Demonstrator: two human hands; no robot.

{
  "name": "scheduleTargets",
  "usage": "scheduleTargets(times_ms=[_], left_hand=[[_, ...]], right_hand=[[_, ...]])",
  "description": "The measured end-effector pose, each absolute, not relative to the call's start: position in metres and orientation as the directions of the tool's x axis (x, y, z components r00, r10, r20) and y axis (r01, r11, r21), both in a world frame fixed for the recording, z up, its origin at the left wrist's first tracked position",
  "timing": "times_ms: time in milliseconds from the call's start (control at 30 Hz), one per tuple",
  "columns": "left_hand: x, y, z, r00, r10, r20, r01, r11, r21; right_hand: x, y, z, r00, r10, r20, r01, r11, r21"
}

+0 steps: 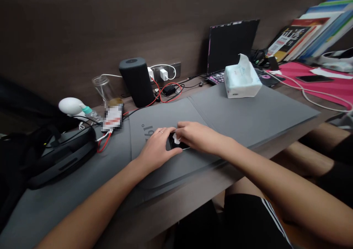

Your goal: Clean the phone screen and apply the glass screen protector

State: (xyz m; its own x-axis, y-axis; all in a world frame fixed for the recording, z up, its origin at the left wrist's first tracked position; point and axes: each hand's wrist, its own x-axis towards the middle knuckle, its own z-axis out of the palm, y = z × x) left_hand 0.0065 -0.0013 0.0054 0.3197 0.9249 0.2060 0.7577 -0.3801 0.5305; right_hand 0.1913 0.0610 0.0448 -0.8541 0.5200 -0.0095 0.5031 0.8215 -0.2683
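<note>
A dark-screened smartphone (182, 145) lies on the grey desk mat (237, 120), partly covered by both hands. My left hand (156, 149), with a ring on one finger, steadies its left end, thumb along the near edge and fingers at the far edge. My right hand (194, 135) is closed over the phone, pinching a crumpled white tissue (176, 138) against the screen. The curled right fingers hide part of the tissue.
Behind the hands stand a dark cylindrical speaker (137, 81), tangled cables (171, 91) and a glass jar (103, 89). A tissue pack (242, 81) sits before an open laptop (233, 46). At left lies a black headset (63, 153). Another person's leg (306, 157) shows at right.
</note>
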Motion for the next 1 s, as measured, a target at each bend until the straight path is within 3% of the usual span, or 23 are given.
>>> scheduleTargets(times_ms=[133, 300, 567, 1000], left_hand=[[0.007, -0.002, 0.004, 0.308, 0.931, 0.195, 0.756, -0.364, 0.544], [0.005, -0.003, 0.002, 0.304, 0.933, 0.192, 0.769, -0.359, 0.529], [0.006, -0.003, 0.005, 0.32, 0.926, 0.2, 0.764, -0.377, 0.523], [0.005, -0.002, 0.001, 0.319, 0.926, 0.203, 0.769, -0.378, 0.516]], right_hand=[[0.18, 0.055, 0.042, -0.862, 0.507, 0.003, 0.494, 0.842, -0.217], [0.216, 0.063, 0.04, -0.851, 0.524, 0.039, 0.497, 0.827, -0.262], [0.273, 0.05, 0.023, -0.766, 0.587, 0.263, 0.517, 0.805, -0.292], [0.205, 0.023, 0.017, -0.849, 0.446, 0.282, 0.377, 0.887, -0.268]])
